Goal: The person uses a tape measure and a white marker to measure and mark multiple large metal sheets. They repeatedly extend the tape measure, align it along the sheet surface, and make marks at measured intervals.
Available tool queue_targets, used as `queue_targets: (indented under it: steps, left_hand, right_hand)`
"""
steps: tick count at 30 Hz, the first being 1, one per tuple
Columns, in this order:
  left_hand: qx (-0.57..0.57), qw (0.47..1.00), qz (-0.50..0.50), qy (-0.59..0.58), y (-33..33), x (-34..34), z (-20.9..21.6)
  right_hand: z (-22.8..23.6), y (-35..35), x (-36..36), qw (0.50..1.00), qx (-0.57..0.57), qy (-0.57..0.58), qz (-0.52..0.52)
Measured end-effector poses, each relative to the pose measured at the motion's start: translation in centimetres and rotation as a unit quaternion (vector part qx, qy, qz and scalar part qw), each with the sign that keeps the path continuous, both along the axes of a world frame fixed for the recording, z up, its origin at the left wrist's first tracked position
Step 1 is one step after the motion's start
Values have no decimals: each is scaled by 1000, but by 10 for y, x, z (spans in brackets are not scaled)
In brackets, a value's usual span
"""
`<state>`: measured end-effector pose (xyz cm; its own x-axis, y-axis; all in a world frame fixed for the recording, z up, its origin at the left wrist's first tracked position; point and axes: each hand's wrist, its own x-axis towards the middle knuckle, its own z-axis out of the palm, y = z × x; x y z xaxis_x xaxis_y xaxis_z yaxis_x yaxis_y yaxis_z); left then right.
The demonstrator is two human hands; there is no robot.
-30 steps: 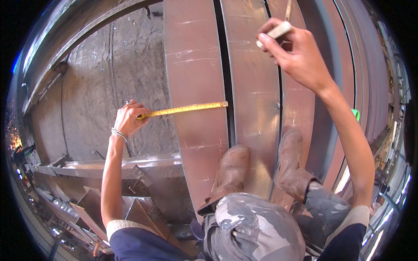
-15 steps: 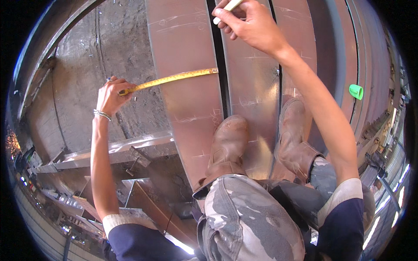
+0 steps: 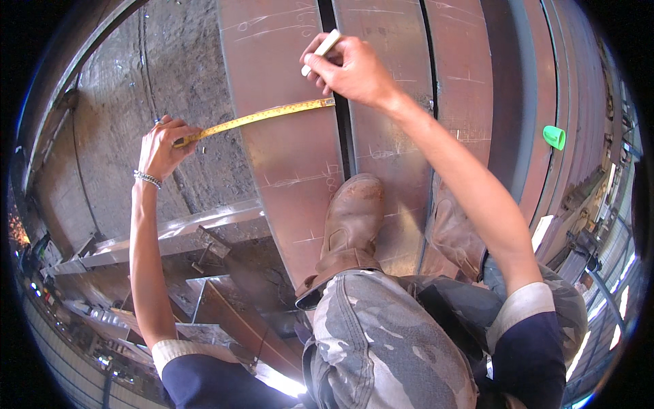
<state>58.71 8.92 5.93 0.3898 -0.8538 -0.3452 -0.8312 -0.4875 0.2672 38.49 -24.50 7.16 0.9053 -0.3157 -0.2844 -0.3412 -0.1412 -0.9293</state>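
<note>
A yellow tape measure (image 3: 262, 114) lies extended across the leftmost reddish-brown steel plate (image 3: 300, 144), its metal end at the plate's right edge beside a dark gap. My left hand (image 3: 165, 143) is closed round the tape's other end, past the plate's left edge. Above the tape's right end, my right hand (image 3: 354, 70) pinches a whitish chalk stick (image 3: 322, 52), apart from the plate. Thin white marking lines (image 3: 300, 178) cross the plate above and below the tape.
More long steel plates (image 3: 463, 102) run alongside to the right, with narrow gaps between them. A bright green plastic piece (image 3: 554, 137) sits on the far-right steel. My brown boots (image 3: 354, 215) stand on the plates. A metal beam (image 3: 170, 228) crosses at lower left.
My right hand has moved left and down with the chalk stick, closer to the tape's end. The tape stays stretched across the same plate; the view has shifted slightly.
</note>
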Motion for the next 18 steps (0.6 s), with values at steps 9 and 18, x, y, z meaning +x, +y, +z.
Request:
queue_targets:
  steps: [9,18]
  left_hand:
    - [-27,999,-15,-9,4,2,-6]
    - [-19,1000,-12,-15,3,1,-5]
  right_hand:
    - [-45,38,12,993,48,92,56]
    - [-51,37,20,986,32,112,120]
